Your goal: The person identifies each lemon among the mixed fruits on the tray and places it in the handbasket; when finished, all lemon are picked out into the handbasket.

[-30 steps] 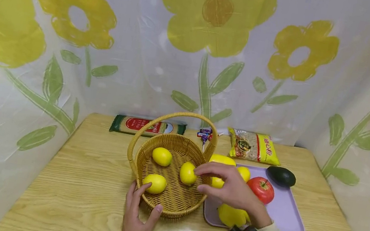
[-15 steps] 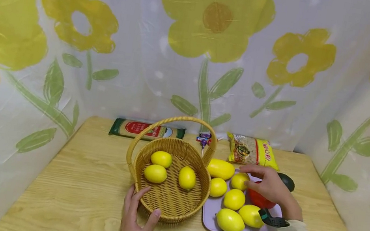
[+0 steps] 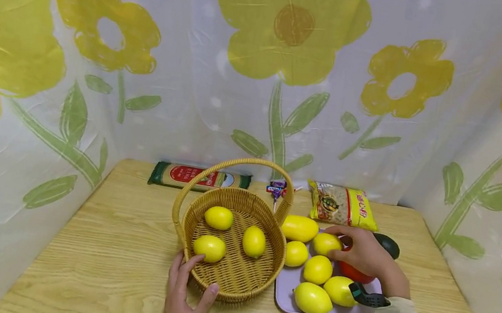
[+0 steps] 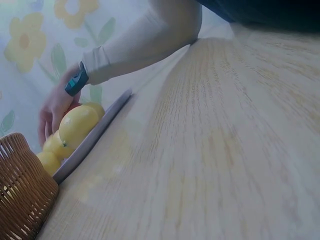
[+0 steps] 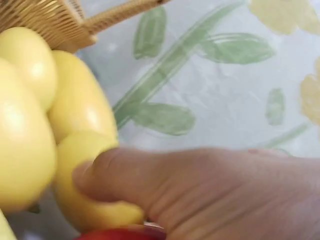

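- Lemon (image 3: 327, 243) at the far end of the lilac tray (image 3: 285, 296) was what our right hand (image 3: 363, 254) had hold of: thumb and fingers were curled round it, and in the right wrist view the thumb (image 5: 125, 175) pressed on its yellow skin.
- We saw that this lemon still lay on the tray, just right of the long yellow fruit (image 3: 300, 228) and close to the basket's rim.
- Under our right palm sat a red apple (image 3: 354, 273), mostly hidden, and a dark avocado (image 3: 388, 245) showed just beyond the hand.
- Four more lemons lay on the tray nearer to us, among them one at the front edge (image 3: 312, 299).
- Our left hand (image 3: 184, 303) held the near rim of the wicker basket (image 3: 233, 278), fingers spread loosely along the weave and thumb against the wall.
- Inside the basket lay three lemons (image 3: 254, 241), apart from one another.
- At the back of the wooden table (image 3: 108, 265) we noted a green packet (image 3: 199, 177), a yellow bag of grain (image 3: 342, 205) and a small wrapped sweet (image 3: 276, 187).
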{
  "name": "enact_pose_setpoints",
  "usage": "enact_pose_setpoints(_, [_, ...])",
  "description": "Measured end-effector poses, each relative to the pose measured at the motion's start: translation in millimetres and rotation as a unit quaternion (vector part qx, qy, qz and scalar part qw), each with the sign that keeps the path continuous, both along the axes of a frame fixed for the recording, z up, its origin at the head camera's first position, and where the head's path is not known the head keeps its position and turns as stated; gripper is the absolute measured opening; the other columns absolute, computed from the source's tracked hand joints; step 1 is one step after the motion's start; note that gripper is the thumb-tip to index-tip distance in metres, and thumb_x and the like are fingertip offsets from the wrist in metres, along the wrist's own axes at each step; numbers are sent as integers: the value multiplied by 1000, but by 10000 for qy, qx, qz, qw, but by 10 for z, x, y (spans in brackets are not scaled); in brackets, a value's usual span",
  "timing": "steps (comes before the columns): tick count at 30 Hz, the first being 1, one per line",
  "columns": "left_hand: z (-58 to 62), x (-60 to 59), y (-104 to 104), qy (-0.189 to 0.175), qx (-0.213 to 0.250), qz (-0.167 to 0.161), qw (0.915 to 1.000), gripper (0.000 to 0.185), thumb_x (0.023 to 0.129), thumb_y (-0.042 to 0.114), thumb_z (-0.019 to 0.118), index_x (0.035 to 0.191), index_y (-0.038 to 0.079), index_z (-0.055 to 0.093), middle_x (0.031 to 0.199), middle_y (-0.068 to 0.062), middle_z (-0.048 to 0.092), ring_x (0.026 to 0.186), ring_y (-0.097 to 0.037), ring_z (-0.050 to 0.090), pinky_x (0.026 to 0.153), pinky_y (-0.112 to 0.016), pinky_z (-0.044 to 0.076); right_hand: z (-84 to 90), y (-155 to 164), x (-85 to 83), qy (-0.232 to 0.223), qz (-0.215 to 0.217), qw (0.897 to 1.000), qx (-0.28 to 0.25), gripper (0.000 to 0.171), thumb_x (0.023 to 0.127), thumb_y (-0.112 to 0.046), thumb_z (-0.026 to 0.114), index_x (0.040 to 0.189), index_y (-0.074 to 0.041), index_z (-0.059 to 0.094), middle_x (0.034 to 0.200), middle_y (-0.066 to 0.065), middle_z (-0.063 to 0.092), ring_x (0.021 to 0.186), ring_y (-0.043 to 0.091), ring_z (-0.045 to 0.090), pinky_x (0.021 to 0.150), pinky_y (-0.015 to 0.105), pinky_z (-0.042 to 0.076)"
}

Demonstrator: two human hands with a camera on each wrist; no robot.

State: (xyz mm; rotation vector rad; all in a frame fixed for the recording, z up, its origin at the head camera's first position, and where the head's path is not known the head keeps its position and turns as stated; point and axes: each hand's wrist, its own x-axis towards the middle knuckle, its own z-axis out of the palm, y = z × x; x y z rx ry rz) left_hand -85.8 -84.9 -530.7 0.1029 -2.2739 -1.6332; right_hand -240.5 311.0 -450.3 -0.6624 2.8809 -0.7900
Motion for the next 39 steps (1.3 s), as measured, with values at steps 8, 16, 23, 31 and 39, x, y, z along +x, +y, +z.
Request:
enact_pose_setpoints(8, [-1, 1, -2, 45, 3, 0, 10000, 57, 102, 24, 76, 155, 25, 55, 175, -27, 20, 159, -60, 25, 117, -87, 27, 228, 28, 115, 117, 92, 9879, -1545, 48, 95, -13, 86, 142, -12, 72, 138, 12, 74, 117, 28, 75, 97, 28, 63])
enact_pose_setpoints(16, [2, 3, -8, -68, 39, 8, 10000, 57, 102, 26, 77, 155, 26, 54, 177, -25, 18, 160, -60, 22, 117, -88, 25, 369, -324, 224, -852, 1486, 9505, -2591, 45, 100, -2, 78, 144, -8, 68, 141, 15, 70, 121, 14, 71, 101, 29, 61])
enact_pose_setpoints(23, [-1, 17, -9, -56, -15, 61, 10000, 57, 102, 26, 77, 155, 26, 55, 176, -26, 19, 159, -61, 22, 116, -89, 25, 286, -1025, 382, -981, 1979, 9535, -2052, 43, 98, -13, 83, 140, -16, 72, 135, 4, 74, 115, 15, 72, 102, 32, 61])
enact_pose_setpoints(31, [-14, 21, -12, 100, 2, 110, 9999, 59, 101, 25, 79, 155, 24, 56, 176, -24, 22, 159, -56, 26, 118, -84, 27, 146, -1635, 609, -427, 2605, 9554, -1321, 42, 99, -24, 84, 139, -18, 74, 136, -4, 76, 120, 11, 72, 99, 32, 63])
enact_pose_setpoints(39, [-15, 10, -5, 56, 9, 4, 10000, 58, 102, 31, 77, 155, 25, 54, 177, -21, 21, 160, -56, 25, 117, -87, 26, 142, -1397, 646, -1035, 2602, 9206, -2720, 40, 99, -7, 82, 138, -11, 74, 136, 7, 77, 122, 30, 75, 104, 47, 62])
